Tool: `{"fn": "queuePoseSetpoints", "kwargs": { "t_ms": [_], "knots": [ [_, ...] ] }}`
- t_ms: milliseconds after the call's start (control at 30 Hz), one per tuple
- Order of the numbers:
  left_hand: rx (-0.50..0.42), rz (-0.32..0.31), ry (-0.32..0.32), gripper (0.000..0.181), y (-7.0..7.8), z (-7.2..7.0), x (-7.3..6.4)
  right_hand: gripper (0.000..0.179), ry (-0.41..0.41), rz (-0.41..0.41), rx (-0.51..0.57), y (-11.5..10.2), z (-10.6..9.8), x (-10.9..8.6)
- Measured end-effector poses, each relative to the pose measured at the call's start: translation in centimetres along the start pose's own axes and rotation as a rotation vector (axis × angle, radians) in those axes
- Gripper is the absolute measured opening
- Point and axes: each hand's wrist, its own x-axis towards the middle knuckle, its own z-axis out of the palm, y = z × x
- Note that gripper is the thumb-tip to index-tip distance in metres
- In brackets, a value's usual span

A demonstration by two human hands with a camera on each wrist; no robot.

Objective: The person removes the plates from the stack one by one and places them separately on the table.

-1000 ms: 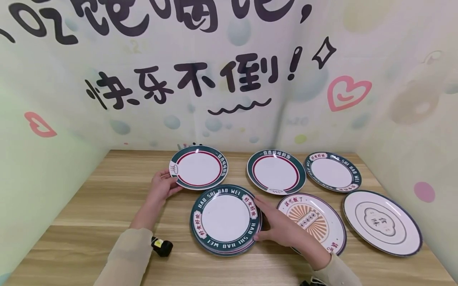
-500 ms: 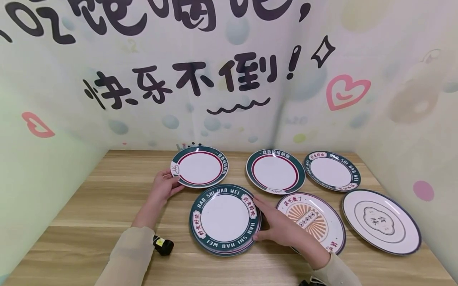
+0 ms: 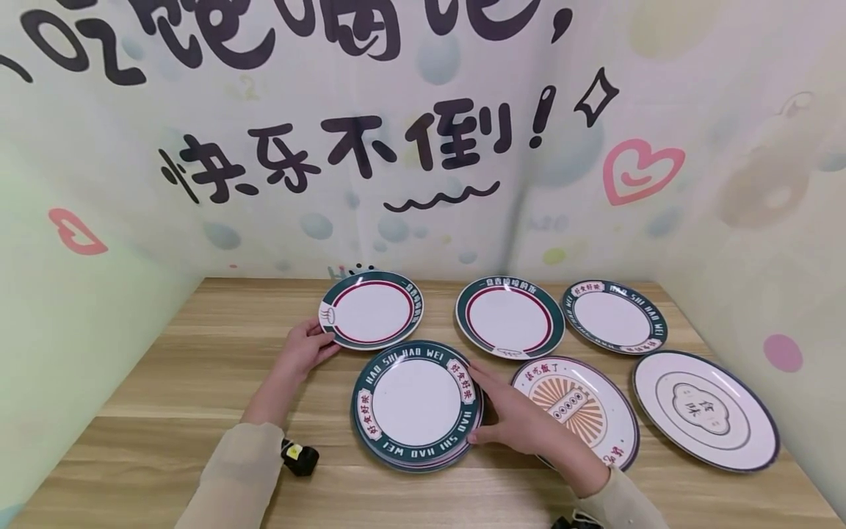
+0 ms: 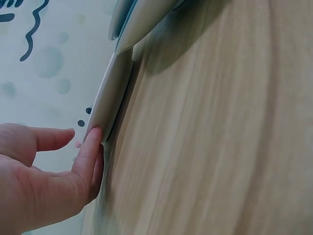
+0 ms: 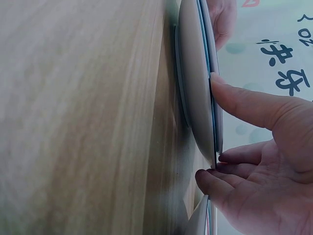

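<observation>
At the back left, a green-rimmed plate with a red ring (image 3: pixel 371 312) lies on the table. My left hand (image 3: pixel 305 349) touches its left edge; in the left wrist view, fingertips (image 4: pixel 93 134) meet the plate's side while the thumb stands apart from it. Front and centre is a short stack of plates (image 3: pixel 416 404), topped by a green-rimmed one with lettering. My right hand (image 3: pixel 518 419) touches the stack's right side, thumb and fingers spread along the rim. In the right wrist view the thumb (image 5: pixel 244 103) lies against the stacked edges.
Right of centre lie another red-ringed plate (image 3: pixel 510 318), a lettered green-rimmed plate (image 3: pixel 615 317), a plate with orange rays (image 3: pixel 581 411) and a white oval-looking plate (image 3: pixel 703 411). A printed backdrop (image 3: pixel 423 235) closes off the wooden table's (image 3: pixel 165 441) back.
The back-left plate has shifted slightly to the right, with my left hand following at its edge. My right hand and the stack stay in place.
</observation>
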Motion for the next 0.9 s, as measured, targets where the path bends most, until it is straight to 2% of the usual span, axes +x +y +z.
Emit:
{"fn": "queuePoseSetpoints", "kwargs": {
  "t_ms": [233, 500, 900],
  "knots": [
    [-0.006, -0.017, -0.020, 0.060, 0.0, -0.3, -0.2, 0.095, 0.000, -0.008, 0.000, 0.0, 0.0, 0.0],
    [0.001, 0.009, -0.060, 0.060, 0.2, -0.7, -0.8, 0.096, 0.000, -0.003, 0.002, 0.0, 0.0, 0.0],
    [0.027, -0.020, -0.054, 0.064, 0.0, -1.5, -1.7, 0.096, -0.006, -0.005, 0.003, -0.1, -0.1, 0.0]
  ]
}}
